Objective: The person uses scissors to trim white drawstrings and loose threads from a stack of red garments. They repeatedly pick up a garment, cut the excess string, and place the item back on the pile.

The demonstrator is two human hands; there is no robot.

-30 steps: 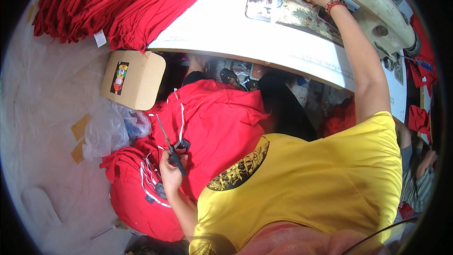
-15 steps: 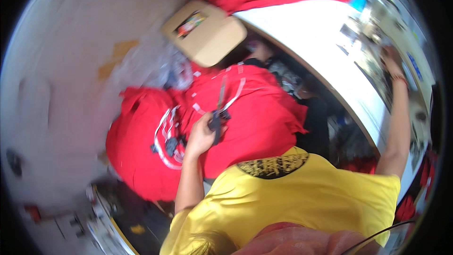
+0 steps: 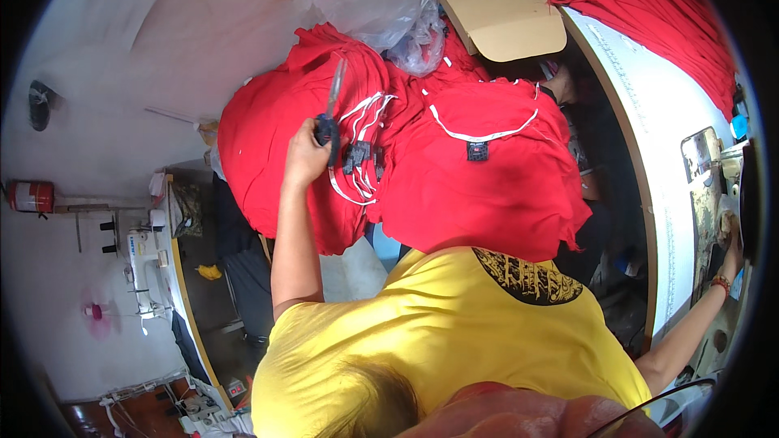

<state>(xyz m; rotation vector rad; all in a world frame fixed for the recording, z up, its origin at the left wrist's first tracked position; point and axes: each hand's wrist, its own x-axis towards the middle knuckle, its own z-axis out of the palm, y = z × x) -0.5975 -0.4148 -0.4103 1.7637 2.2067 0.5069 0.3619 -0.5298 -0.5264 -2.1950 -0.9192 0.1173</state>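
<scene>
My left hand (image 3: 305,156) is closed round the dark handles of a pair of scissors (image 3: 334,91), whose blades point up and away from me. The scissors are over a heap of red garments (image 3: 272,134) with white neck tape and dark labels. Across my lap lies another red garment (image 3: 479,195), its white-taped neckline curving above a black label. At the far right my right hand (image 3: 733,250) reaches to the sewing machine (image 3: 704,158) set in the white table. Its fingers are small and partly hidden there, so their grip is unclear.
A cardboard box (image 3: 519,28) and a clear plastic bag (image 3: 373,12) lie beyond the garments. Red fabric (image 3: 649,8) covers the far end of the white table (image 3: 625,73). Another sewing machine (image 3: 144,264) stands on a bench at left; a shoe (image 3: 39,105) lies on the floor.
The view has swung round. My left hand with the scissors has shifted from the lap garment to the left heap. The lap garment's label now shows. My right hand stays by the machine.
</scene>
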